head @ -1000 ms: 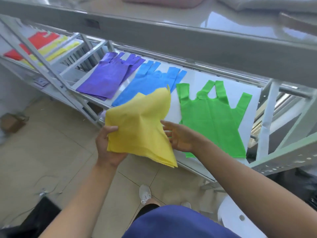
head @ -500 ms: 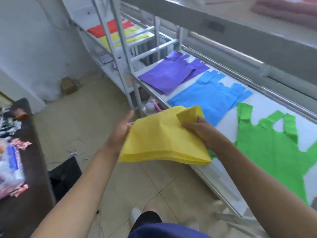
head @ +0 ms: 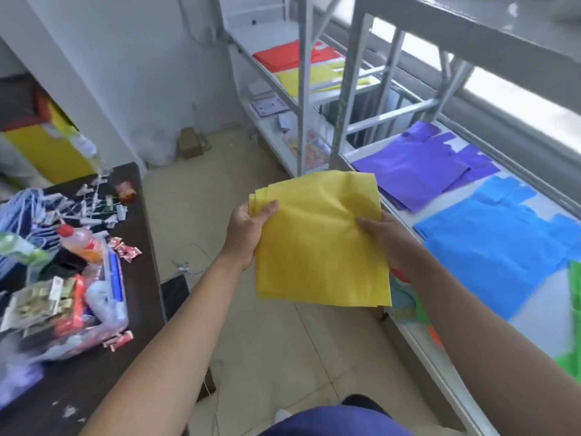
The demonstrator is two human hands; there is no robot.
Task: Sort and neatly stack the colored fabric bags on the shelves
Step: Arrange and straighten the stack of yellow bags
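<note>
A folded stack of yellow fabric bags (head: 320,247) hangs over the floor between my hands. My left hand (head: 246,229) grips its left edge with the thumb on top. My right hand (head: 385,239) holds the right edge, its fingers partly behind the fabric. On the near shelf (head: 534,322) to my right lie purple bags (head: 418,166), blue bags (head: 503,247) and, at the frame's edge, a green bag (head: 573,347). A farther shelf unit holds red bags (head: 283,55) and yellow bags (head: 314,78).
A dark table (head: 94,366) on my left is covered with a bottle (head: 81,243), snack packets and a clear plastic bag. Grey metal shelf posts (head: 301,89) stand between the two shelf units. A small cardboard box (head: 190,141) sits on the tiled floor by the wall.
My view has swung left, from the near shelf toward the far shelf unit and table. The yellow stack moved with my hands and now lies flatter; my left thumb has come onto its top.
</note>
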